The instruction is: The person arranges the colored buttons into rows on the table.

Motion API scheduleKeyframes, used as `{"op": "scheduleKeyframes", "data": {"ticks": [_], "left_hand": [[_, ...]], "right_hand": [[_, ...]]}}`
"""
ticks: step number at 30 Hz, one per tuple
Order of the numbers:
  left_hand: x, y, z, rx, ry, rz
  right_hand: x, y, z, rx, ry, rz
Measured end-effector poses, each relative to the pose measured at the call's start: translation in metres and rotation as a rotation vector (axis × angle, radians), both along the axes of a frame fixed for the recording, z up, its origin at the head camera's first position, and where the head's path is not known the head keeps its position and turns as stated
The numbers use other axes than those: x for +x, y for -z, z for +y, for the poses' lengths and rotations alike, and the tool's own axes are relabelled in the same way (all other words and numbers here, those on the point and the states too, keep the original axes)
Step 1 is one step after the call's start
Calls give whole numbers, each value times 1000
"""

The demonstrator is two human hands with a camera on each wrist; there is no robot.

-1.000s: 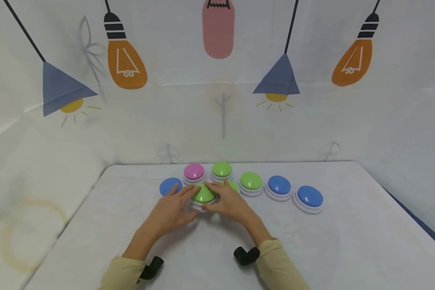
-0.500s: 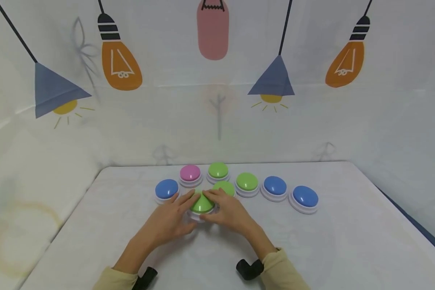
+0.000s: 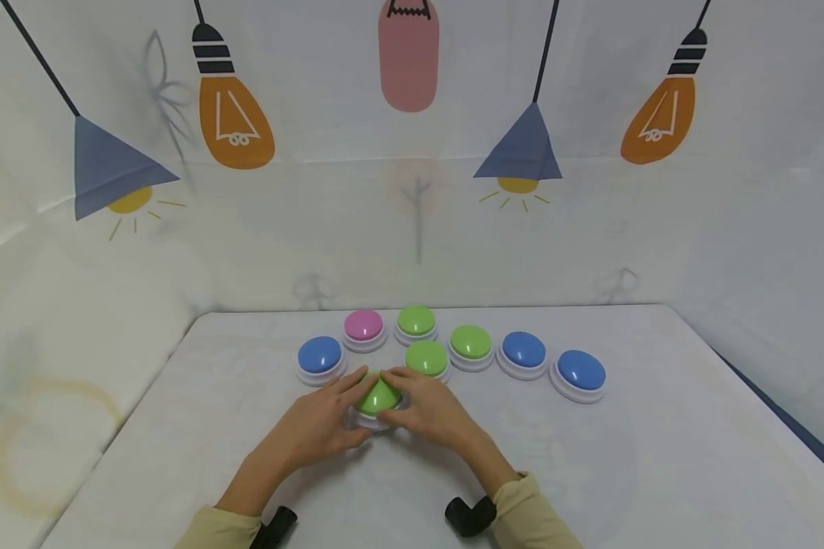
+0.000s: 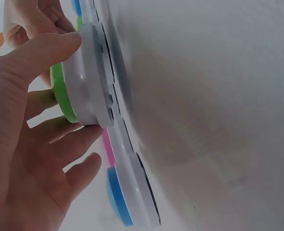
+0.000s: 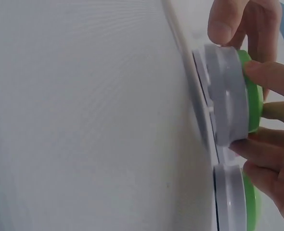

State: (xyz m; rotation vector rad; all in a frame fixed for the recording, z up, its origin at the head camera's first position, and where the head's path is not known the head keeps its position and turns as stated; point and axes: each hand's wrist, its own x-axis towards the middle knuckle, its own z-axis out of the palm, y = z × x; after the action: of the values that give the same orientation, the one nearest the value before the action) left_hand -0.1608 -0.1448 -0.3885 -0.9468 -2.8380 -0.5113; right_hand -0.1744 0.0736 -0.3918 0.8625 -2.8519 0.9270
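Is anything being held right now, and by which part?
A green button. The left hand grips its white base; the right hand has fingertips on that base and on the green top.

White tabletop (image 3: 659, 450) under one pink button (image 3: 363, 326), three blue buttons (image 3: 524, 350) and several green buttons (image 3: 471, 342)

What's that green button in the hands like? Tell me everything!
The green button has a shiny, rounded top on a round white base with dark spots near its lower edge and looks like plastic. The left hand and right hand grip it, in front of the other buttons. I can't tell whether it touches the table.
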Motion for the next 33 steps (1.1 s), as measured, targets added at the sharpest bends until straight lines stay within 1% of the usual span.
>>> {"op": "scheduleKeyframes", "data": {"ticks": [7, 11, 20, 25, 29, 33], "left_hand": [[-3, 2, 0, -33, -20, -77], [-3, 2, 0, -37, -37, -105], [-4, 1, 0, -37, -50, -123], [-6, 1, -1, -32, -46, -124], [-6, -1, -2, -27, -69, -129], [-8, -2, -4, -27, -90, -150]], "right_hand": [[0, 3, -3, 39, -7, -24], [0, 3, -4, 56, -11, -47], [0, 4, -3, 48, -19, -32], [-1, 4, -3, 32, -32, -21], [-2, 5, -7, 26, -32, -10], [-2, 6, -12, 54, -14, 9]]}}
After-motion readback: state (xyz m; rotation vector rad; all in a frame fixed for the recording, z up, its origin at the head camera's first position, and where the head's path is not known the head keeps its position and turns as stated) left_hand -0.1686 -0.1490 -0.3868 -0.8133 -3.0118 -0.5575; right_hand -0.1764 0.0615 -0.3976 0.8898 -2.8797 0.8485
